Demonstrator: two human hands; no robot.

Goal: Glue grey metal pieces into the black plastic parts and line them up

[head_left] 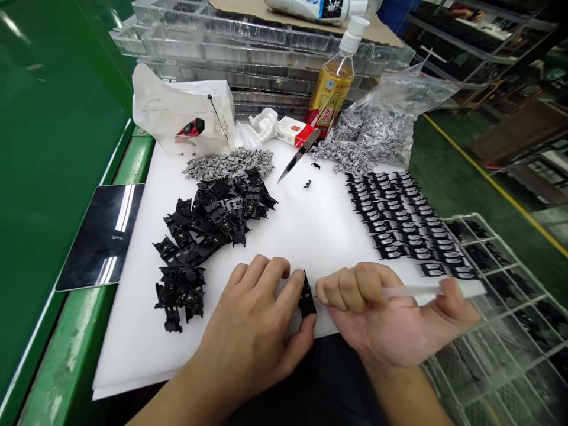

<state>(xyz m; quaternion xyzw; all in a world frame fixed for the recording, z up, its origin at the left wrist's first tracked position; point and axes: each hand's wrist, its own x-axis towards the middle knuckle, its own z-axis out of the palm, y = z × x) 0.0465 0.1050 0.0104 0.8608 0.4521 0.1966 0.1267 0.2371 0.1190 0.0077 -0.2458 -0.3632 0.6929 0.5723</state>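
My left hand (252, 313) is closed, pinching a small black plastic part (307, 300) on edge between thumb and fingers, near the front edge of the white foam board (306, 228). To its right, the fingers of my right hand (390, 313) are wrapped round a whitish, translucent, stick-like tool (470, 288). The tool's far end sticks out past the thumb; its working end is mostly hidden by my fingers, close to the black part. A heap of similar black parts (217, 213) lies left of centre. At the right stand neat rows of black parts with grey pieces (394, 216).
Behind lie grey clips (231, 163), an open knife (299, 155), a red-and-white box (295, 131), a drink bottle (332, 83) and a bag of grey clips (390, 124). Stacked clear trays (186, 44) stand at the back, a dark tablet (102, 236) left, a white grid tray (501, 272) right.
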